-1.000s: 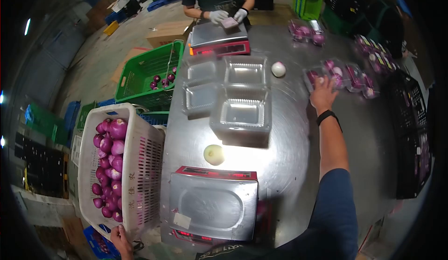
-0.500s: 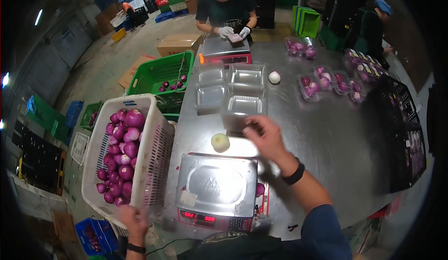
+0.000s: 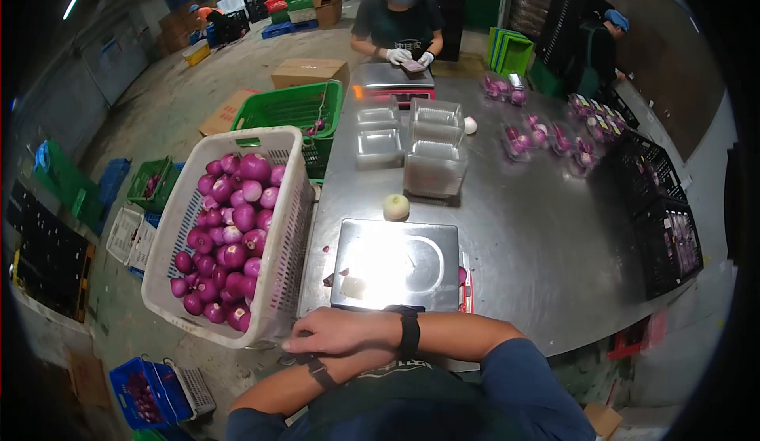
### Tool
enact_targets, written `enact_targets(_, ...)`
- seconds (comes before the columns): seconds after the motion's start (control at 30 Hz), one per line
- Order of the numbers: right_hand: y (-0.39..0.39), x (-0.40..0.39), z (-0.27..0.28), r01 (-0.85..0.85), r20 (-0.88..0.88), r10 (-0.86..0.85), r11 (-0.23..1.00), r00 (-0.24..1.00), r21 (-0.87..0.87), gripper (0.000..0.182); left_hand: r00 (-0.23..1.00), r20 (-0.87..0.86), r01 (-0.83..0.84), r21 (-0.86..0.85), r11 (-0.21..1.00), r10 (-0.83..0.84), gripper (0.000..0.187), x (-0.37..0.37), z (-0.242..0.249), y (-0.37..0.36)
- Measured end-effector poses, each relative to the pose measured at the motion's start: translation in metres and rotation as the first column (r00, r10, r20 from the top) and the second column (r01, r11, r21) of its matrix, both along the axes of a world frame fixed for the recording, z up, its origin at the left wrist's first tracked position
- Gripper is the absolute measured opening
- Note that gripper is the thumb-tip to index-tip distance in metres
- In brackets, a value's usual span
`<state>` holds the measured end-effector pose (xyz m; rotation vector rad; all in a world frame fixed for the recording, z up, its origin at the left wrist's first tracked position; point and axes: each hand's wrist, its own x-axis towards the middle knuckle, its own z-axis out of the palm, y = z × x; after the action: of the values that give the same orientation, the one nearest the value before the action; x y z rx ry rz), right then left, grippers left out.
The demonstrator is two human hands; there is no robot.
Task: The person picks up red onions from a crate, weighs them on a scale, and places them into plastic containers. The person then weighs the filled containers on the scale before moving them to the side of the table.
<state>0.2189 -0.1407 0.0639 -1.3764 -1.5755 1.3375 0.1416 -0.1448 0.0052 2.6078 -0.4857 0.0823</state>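
Scale (image 3: pixel 396 259): sits at the near edge of the steel table (image 3: pixel 546 267), close in front of the wearer. Plate is wider than deep, long axis running left to right. A pale sticker (image 3: pixel 353 287) lies at its near left corner; text not readable. Display hidden behind the forearms.

Right hand (image 3: pixel 332 332): crossed over the left arm at the near side of the scale, fingers part curled, pointing left. Left hand (image 3: pixel 362 362): mostly covered by the right forearm, pointing right. Cannot tell whether either holds anything.

White crate (image 3: pixel 291 235): just left of the table, full of red onions (image 3: pixel 236 214); long axis runs away from the wearer, far end leaning right. No writing legible on it. A pale peeled onion (image 3: pixel 396 207) sits just beyond the scale.

Further out: stacked clear trays (image 3: pixel 435 160), white onion (image 3: pixel 470 125) beside them. Onion packs (image 3: pixel 542 136) to the right; those furthest right carry labels too small to read. Black crate (image 3: pixel 657 265) at the right edge. Opposite, a person in gloves (image 3: pixel 408 59) handles a small flat item at the far scale (image 3: pixel 382 77); white apron lettering not legible. Box (image 3: pixel 310 74) bears faint red print.
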Motion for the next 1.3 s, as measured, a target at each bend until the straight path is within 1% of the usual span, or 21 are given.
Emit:
enact_targets(0.07, 0.008, -0.013, 0.002, 0.011, 0.083, -0.014, 0.999, 0.996, 0.04, 0.056, 0.999, -0.007, -0.048, -0.059, 0.997, 0.047, 0.033, -0.013, 0.003, 0.01)
enact_targets(0.13, 0.01, -0.028, 0.004, -0.012, 0.111, -0.001, 0.993, 0.994, 0.121, 0.049, 0.994, -0.028, -0.111, -0.112, 0.988, 0.109, 0.033, -0.027, 0.007, 0.022)
enact_targets(0.2, 0.01, -0.04, 0.002, -0.04, 0.151, 0.002, 0.968, 0.989, 0.25, 0.045, 0.983, -0.048, -0.18, -0.15, 0.972, 0.175, 0.033, -0.041, 0.012, 0.035)
enact_targets(0.3, 0.01, -0.052, -0.002, -0.022, 0.078, 0.001, 0.964, 0.997, 0.266, 0.046, 0.963, -0.077, -0.269, -0.185, 0.945, 0.259, 0.033, -0.056, 0.015, 0.05)
enact_targets(0.4, 0.009, -0.054, 0.002, -0.045, 0.034, 0.038, 0.97, 0.999, 0.238, 0.047, 0.945, -0.095, -0.325, -0.205, 0.923, 0.312, 0.034, -0.064, 0.014, 0.058)
enact_targets(0.63, 0.013, -0.054, -0.002, -0.066, 0.0, 0.069, 0.959, 0.998, 0.277, 0.048, 0.937, -0.104, -0.348, -0.244, 0.905, 0.333, 0.034, -0.063, 0.01, 0.062)
enact_targets(0.73, 0.012, -0.046, 0.004, 0.075, -0.019, -0.074, 0.913, 0.997, 0.4, 0.05, 0.94, -0.08, -0.34, -0.286, 0.896, 0.331, 0.035, -0.064, 0.008, 0.061)
enact_targets(0.77, 0.015, -0.034, -0.002, 0.127, 0.012, -0.147, 0.891, 0.989, 0.435, 0.051, 0.942, -0.052, -0.331, -0.316, 0.889, 0.333, 0.035, -0.066, 0.01, 0.061)
enact_targets(0.8, 0.017, -0.017, -0.012, 0.174, 0.04, -0.217, 0.866, 0.975, 0.47, 0.053, 0.938, -0.067, -0.342, -0.335, 0.878, 0.34, 0.035, -0.069, 0.014, 0.066)
enact_targets(0.83, 0.016, 0.005, -0.014, 0.253, 0.096, -0.337, 0.839, 0.936, 0.482, 0.052, 0.927, -0.126, -0.376, -0.34, 0.862, 0.354, 0.035, -0.07, 0.026, 0.073)
enact_targets(0.87, 0.01, 0.031, -0.004, 0.397, 0.017, -0.422, 0.865, 0.907, 0.306, 0.05, 0.829, -0.409, -0.476, -0.155, 0.865, 0.382, 0.035, -0.074, 0.062, 0.083)
enact_targets(0.9, 0.004, 0.06, -0.008, 0.539, 0.077, -0.57, 0.807, 0.818, 0.243, 0.045, 0.819, -0.407, -0.545, -0.329, 0.771, 0.405, 0.033, -0.084, 0.069, 0.091)
enact_targets(0.93, -0.002, 0.1, -0.011, 0.564, 0.085, -0.604, 0.779, 0.793, 0.274, 0.039, 0.806, -0.358, -0.582, -0.336, 0.74, 0.471, 0.032, -0.098, 0.067, 0.107)
enact_targets(0.97, -0.007, 0.14, -0.025, 0.643, 0.175, -0.722, 0.681, 0.67, 0.35, 0.035, 0.778, -0.315, -0.627, -0.341, 0.701, 0.543, 0.031, -0.115, 0.065, 0.123)
enact_targets(1.0, -0.01, 0.17, -0.02, 0.744, 0.28, -0.811, 0.584, 0.514, 0.325, 0.032, 0.709, -0.31, -0.706, -0.317, 0.634, 0.634, 0.029, -0.13, 0.071, 0.137)
enact_targets(1.03, -0.019, 0.213, -0.039, 0.706, 0.247, -0.85, 0.525, 0.465, 0.476, 0.032, 0.634, -0.304, -0.773, -0.286, 0.566, 0.712, 0.027, -0.143, 0.081, 0.151)
enact_targets(1.07, -0.024, 0.24, -0.034, 0.665, 0.301, -0.86, 0.509, 0.411, 0.547, 0.031, 0.529, -0.285, -0.843, -0.289, 0.454, 0.8, 0.026, -0.155, 0.092, 0.165)
enact_targets(1.1, -0.03, 0.275, -0.045, 0.593, 0.475, -0.844, 0.522, 0.251, 0.613, 0.035, 0.424, -0.258, -0.89, -0.294, 0.348, 0.868, 0.025, -0.165, 0.102, 0.18)
enact_targets(1.17, -0.041, 0.344, -0.079, 0.409, 0.585, -0.811, 0.536, 0.007, 0.739, 0.038, 0.277, -0.19, -0.953, -0.175, 0.245, 0.942, 0.022, -0.188, 0.109, 0.219)
enact_targets(1.23, -0.039, 0.375, -0.091, 0.279, 0.612, -0.786, 0.57, -0.091, 0.773, 0.041, 0.17, -0.238, -0.976, -0.177, 0.129, 0.956, 0.024, -0.206, 0.102, 0.264)
enact_targets(1.3, -0.036, 0.391, -0.096, 0.392, 0.736, -0.677, 0.684, 0.028, 0.615, 0.04, 0.141, -0.123, -0.988, -0.082, 0.132, 0.982, 0.027, -0.218, 0.092, 0.306)
